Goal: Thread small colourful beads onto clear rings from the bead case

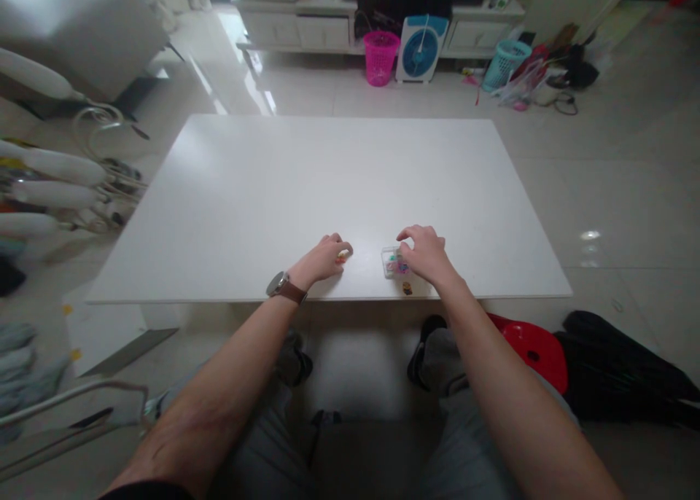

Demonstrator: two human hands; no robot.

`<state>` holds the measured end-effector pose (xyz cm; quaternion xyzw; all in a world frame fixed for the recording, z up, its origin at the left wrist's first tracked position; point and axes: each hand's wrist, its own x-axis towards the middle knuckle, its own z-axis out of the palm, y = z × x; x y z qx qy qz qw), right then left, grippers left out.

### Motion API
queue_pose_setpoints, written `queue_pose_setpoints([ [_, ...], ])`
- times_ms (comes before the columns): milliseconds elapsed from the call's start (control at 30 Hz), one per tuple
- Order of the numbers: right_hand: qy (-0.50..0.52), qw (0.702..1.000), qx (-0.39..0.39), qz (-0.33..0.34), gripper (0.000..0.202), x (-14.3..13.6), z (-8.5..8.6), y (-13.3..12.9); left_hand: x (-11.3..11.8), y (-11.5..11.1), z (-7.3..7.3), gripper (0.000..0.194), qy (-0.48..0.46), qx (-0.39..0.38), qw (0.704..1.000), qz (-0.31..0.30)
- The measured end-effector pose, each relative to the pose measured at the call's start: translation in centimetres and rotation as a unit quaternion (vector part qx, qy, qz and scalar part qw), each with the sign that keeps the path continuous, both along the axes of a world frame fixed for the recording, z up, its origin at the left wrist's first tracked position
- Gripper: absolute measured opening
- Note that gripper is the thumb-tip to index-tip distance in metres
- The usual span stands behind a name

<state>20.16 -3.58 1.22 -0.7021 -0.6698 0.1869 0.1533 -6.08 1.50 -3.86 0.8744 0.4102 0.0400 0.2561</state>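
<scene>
My left hand [324, 258], with a watch [278, 283] on its wrist, rests low at the table's near edge. Its thumb and fingers curl around a small orange-and-red piece [342, 257], too small to name. To the right stands a small clear plastic box [389, 268] holding several tiny coloured pieces in white, green, pink and purple. Over the box's right side hovers my right hand [427, 252], thumb and forefinger apart, with nothing visible between them. A small yellow-and-dark figure piece [407, 288] lies on the table just below the box.
The white table [339, 172] spans the middle. Beyond it on the floor are a pink basket [379, 59], a blue-and-white fan [421, 48] and a teal basket [506, 64]. A red stool [533, 350] stands near my right arm; white padded bars [60, 166] are at the left.
</scene>
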Motion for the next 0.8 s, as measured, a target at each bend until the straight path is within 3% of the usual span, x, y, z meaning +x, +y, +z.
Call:
queue_pose_setpoints([
  [133,-0.047,0.996,-0.047,0.066,0.020,-0.2,-0.8,-0.6,0.1,0.0,1.3,0.045,-0.018,0.004,0.999,0.027],
  [333,-0.143,0.976,-0.058,0.152,0.023,-1.3,-0.9,-1.4,0.3,0.0,2.1,0.033,-0.054,0.007,0.997,0.057],
  [533,-0.206,0.961,-0.071,0.170,0.029,-1.8,-1.3,-1.7,-0.1,0.3,1.6,0.030,-0.051,0.004,0.997,0.051],
  [800,-0.222,0.956,-0.090,0.172,0.031,-2.4,-1.9,-1.3,-0.1,0.2,2.0,0.026,-0.060,-0.010,0.996,0.060],
])
